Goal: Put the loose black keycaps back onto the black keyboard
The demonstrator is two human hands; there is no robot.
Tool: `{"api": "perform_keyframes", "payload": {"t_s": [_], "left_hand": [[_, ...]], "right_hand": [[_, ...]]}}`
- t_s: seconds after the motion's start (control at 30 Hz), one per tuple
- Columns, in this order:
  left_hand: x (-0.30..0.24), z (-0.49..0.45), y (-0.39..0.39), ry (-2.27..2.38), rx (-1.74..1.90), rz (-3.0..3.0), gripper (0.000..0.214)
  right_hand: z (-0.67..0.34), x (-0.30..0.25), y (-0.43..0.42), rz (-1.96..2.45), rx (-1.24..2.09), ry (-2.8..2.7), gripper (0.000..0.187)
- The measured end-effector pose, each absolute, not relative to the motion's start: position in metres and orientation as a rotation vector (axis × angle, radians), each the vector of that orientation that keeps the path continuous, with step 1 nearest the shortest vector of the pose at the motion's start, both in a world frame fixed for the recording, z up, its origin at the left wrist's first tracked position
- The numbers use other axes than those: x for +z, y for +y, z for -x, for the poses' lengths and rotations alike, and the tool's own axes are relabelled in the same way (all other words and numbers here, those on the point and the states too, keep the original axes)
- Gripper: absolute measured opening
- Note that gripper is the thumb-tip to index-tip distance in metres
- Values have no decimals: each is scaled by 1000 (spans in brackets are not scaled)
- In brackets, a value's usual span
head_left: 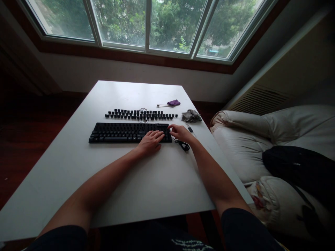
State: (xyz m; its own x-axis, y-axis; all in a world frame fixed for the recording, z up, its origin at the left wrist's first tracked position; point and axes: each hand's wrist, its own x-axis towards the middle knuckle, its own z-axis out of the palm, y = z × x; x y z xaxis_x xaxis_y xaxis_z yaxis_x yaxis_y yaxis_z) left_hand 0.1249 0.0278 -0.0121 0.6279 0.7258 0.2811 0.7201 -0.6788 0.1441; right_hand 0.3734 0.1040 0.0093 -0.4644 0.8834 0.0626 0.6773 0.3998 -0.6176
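A black rectangular keyboard (129,132) lies across the middle of the white tabletop (65,167). The left hand (151,141) rests flat on its right end, fingers loosely spread and holding nothing. The right hand (180,132) sits at the keyboard's right edge with fingers curled downward — whether they pinch anything I cannot tell. A thin black cable (184,145) loops just beside that hand. Behind the keyboard lie rows of loose black plastic keycaps (141,114) — a crumpled grey cloth (191,116) to their right, a small purple cloth (173,102) farther back
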Motion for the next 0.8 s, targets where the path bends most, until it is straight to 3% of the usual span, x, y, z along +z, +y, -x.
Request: {"api": "perform_keyframes", "payload": {"t_s": [0.13,0.8], "left_hand": [[-12,-124,28,1242,497,-2820,58],[-12,-127,27,1236,508,-2809,61]], "right_hand": [[-367,11,102,1401,562,-2331,22],[-341,20,93,1757,366,-2209,16]]}}
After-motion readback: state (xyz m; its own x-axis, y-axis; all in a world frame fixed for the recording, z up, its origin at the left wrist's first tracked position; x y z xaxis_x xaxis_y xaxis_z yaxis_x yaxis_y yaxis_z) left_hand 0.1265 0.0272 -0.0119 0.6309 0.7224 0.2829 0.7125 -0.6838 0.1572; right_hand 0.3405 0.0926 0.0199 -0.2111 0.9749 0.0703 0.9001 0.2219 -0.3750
